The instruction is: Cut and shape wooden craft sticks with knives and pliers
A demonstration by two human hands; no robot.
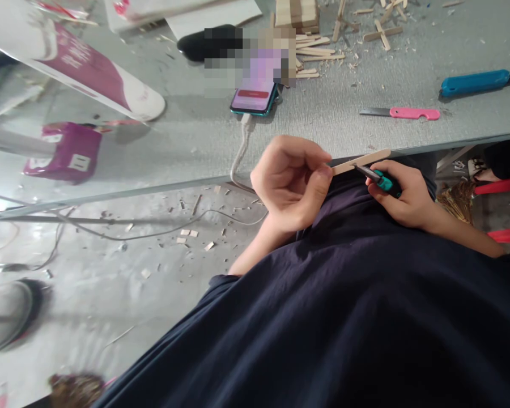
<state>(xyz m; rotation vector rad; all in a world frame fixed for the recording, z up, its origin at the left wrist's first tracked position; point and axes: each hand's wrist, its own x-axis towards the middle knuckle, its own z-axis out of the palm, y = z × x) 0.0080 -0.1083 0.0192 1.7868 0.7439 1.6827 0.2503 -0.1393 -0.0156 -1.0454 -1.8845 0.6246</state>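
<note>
Between its thumb and fingertips, my left hand pinches one end of a flat wooden craft stick, just off the table's near edge. My right hand is wrapped round a utility knife with a black and teal handle. The knife's blade points left and meets the stick near its middle; whether it has cut in is too small to tell. Beyond my hands, a pink folding knife with its blade out lies on the table, and a blue utility knife rests to its right.
On the table are a phone on a white cable, loose craft sticks, a bundle of sticks, crossed sticks, a black case, a white and purple package and a purple item. Wood scraps litter the floor.
</note>
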